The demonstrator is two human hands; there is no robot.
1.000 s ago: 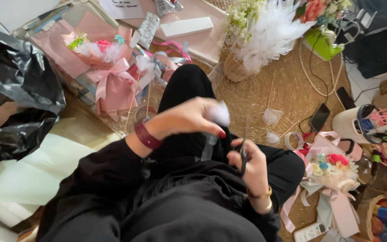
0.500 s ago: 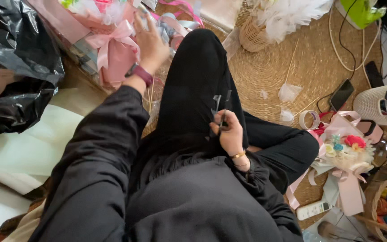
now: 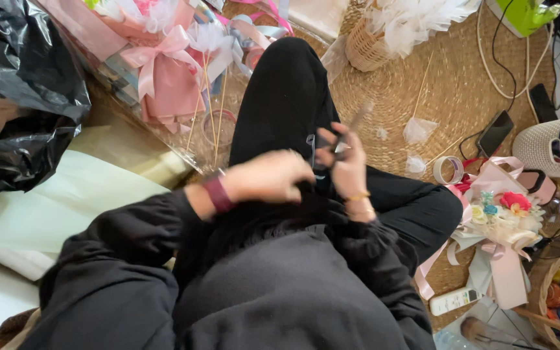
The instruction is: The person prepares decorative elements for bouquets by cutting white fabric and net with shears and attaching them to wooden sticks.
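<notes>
Over the lap, on a woven mat [image 3: 461, 91] | right hand [image 3: 345, 162] closed around scissors [image 3: 327, 150], blades up | left hand [image 3: 270, 176] loosely curled, contents not discernible, just beside right.

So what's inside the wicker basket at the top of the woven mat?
The wicker basket holds a fluffy mass of white feathers spilling over its rim. Whatever lies beneath them is covered, and the frame's top edge cuts off the rest. The round woven mat lies under it.

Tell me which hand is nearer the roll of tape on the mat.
Right. The right hand, gripping scissors, sits left of the tape roll; the left hand is farther left, beyond it.
</notes>
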